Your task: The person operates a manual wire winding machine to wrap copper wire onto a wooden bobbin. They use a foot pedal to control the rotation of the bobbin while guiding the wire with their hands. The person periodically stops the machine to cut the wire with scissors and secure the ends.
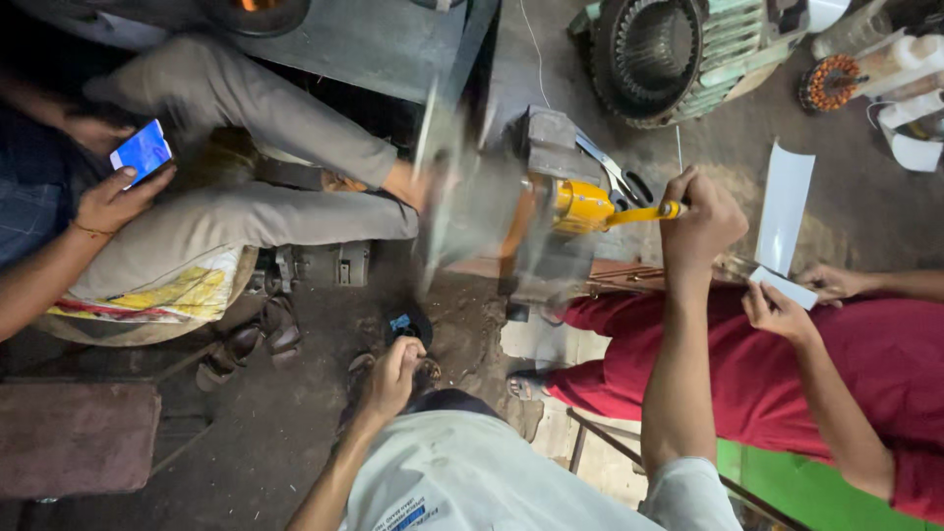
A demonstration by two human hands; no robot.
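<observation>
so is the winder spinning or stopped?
Spinning: the winder is motion-blurred while the right hand grips its yellow crank.

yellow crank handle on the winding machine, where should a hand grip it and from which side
Grip the yellow crank handle at its thin outer end, coming from the side away from the blurred machine. That end sticks out free, and the right hand is closed round it there. The left hand rests by the knee, on nothing I can make out.
</observation>
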